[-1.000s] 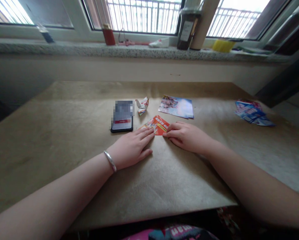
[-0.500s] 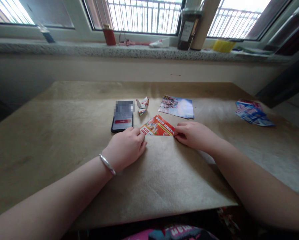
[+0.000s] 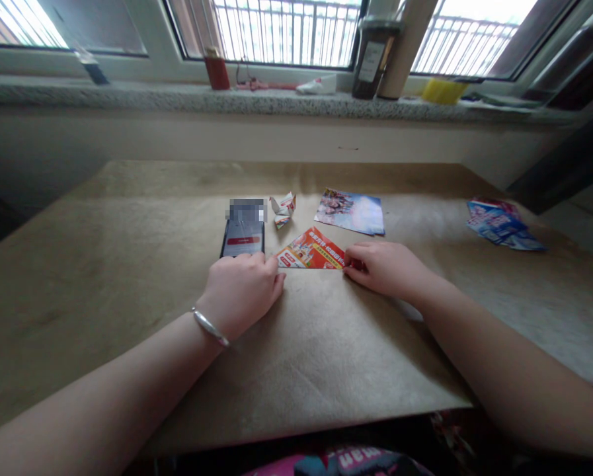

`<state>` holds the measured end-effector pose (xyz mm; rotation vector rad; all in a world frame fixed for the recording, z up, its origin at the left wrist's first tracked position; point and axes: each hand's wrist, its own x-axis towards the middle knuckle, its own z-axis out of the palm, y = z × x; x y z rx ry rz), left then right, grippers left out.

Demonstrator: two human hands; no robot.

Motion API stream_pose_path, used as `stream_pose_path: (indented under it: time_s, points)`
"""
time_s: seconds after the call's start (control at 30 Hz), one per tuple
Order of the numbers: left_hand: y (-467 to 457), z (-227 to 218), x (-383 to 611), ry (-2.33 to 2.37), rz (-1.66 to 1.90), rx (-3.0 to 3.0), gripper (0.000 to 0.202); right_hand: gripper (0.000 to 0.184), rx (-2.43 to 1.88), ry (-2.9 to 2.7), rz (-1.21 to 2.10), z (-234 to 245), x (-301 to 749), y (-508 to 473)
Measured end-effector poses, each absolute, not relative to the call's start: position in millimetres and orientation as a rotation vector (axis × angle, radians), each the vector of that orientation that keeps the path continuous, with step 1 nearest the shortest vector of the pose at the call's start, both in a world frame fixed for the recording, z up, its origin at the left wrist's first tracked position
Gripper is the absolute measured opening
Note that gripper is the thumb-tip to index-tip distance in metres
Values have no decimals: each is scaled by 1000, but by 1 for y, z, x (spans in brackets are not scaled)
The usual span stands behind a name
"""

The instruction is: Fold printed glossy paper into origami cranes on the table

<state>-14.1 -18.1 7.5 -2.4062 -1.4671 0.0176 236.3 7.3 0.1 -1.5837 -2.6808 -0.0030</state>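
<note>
Tabletop: paper triangle points forward (longest sideways); right hand pinches it; left hand, grip unclear.

From my remote seat I see the red-orange printed paper lying flat on the tabletop as a triangle, peak pointing away, long straight edge nearest, white and yellow lettering slanting down its right side, colourful pictures toward its left.
</note>
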Motion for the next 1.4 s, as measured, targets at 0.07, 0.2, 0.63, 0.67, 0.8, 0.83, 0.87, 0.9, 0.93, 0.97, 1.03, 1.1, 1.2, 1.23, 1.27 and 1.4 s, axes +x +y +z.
stream_pose_path:
  time_s: [0.07,0.2,0.63,0.67,0.8,0.83,0.87,0.9,0.93,0.97,1.03,1.1,1.2,1.23,1.27,1.4]
  points:
    - [-17,7,-14,-1466,17,-2401,34,16,-1615,-2663,-6,-1,236,8]
    - [-14,4,-16,-1436,-24,-2409,33,18,-1708,-2557,12,-8,235,10]
    - [-3,-10,-21,-1283,-244,-2611,40,50,-1486,-2366,263,-15,235,14]
    - [-3,-11,-21,-1278,-263,-2622,42,51,-1470,-2352,291,-16,235,14]
    - [-4,-12,-22,-1271,-371,-2648,46,52,-1388,-2291,383,-20,235,16]
    - [-4,-12,-22,-1260,-408,-2654,44,51,-1370,-2278,397,-21,235,16]
    - [-4,-12,-22,-1247,-450,-2657,43,48,-1362,-2267,405,-21,235,16]
    - [-3,-12,-22,-1237,-495,-2656,42,45,-1361,-2257,408,-20,235,15]
    - [-3,-13,-21,-1227,-538,-2654,42,41,-1366,-2246,407,-20,234,15]
    - [-3,-13,-21,-1220,-576,-2649,41,37,-1374,-2236,403,-19,234,14]
    - [-2,-13,-20,-1214,-633,-2636,39,31,-1386,-2223,386,-18,233,13]
    - [-2,-13,-20,-1212,-675,-2618,37,24,-1374,-2223,355,-18,233,12]
    - [-2,-13,-21,-1203,-734,-2599,39,10,-1304,-2254,300,-18,233,12]
    - [-1,-13,-22,-1188,-744,-2609,40,6,-1264,-2271,287,-18,234,12]
    - [-1,-12,-22,-1162,-749,-2627,39,3,-1219,-2290,278,-18,234,12]
    - [-1,-11,-23,-1011,-726,-2701,31,5,-1066,-2385,295,-16,234,10]
